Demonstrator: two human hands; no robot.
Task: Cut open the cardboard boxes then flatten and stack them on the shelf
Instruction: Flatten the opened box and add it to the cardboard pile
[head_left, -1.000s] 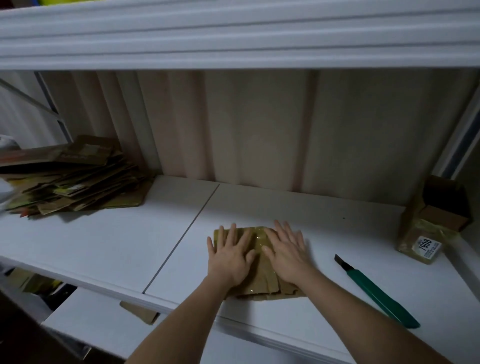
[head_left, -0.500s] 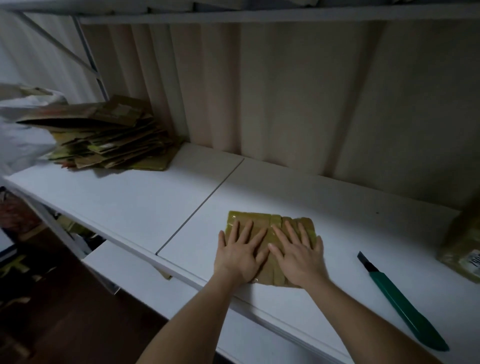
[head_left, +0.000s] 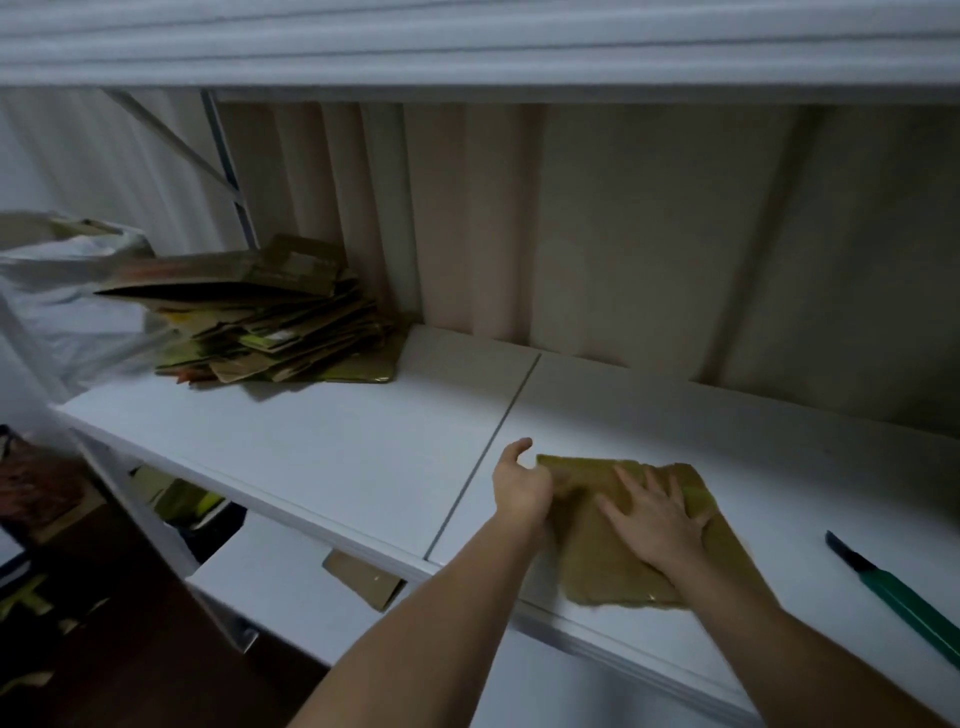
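Note:
A flattened, tape-covered cardboard box (head_left: 613, 566) lies on the white shelf (head_left: 332, 457) near its front edge. My right hand (head_left: 657, 519) lies flat on top of it with fingers spread. My left hand (head_left: 519, 486) is at the box's left edge, thumb raised, fingers curled on that edge. A messy stack of flattened boxes (head_left: 270, 322) sits at the shelf's far left against the back wall. A green utility knife (head_left: 904, 603) with its blade out lies on the shelf to the right of my hands.
A white plastic bag (head_left: 67, 291) bulges beside the stack at the left. A lower shelf board (head_left: 270, 582) carries a cardboard scrap (head_left: 363, 579). More cardboard and clutter sit on the dark floor at the left. An upper shelf edge (head_left: 467, 47) runs overhead.
My left hand has slid off the top of the flattened box to its left edge and taken hold of it. The right hand stays pressed on top. The view has turned left.

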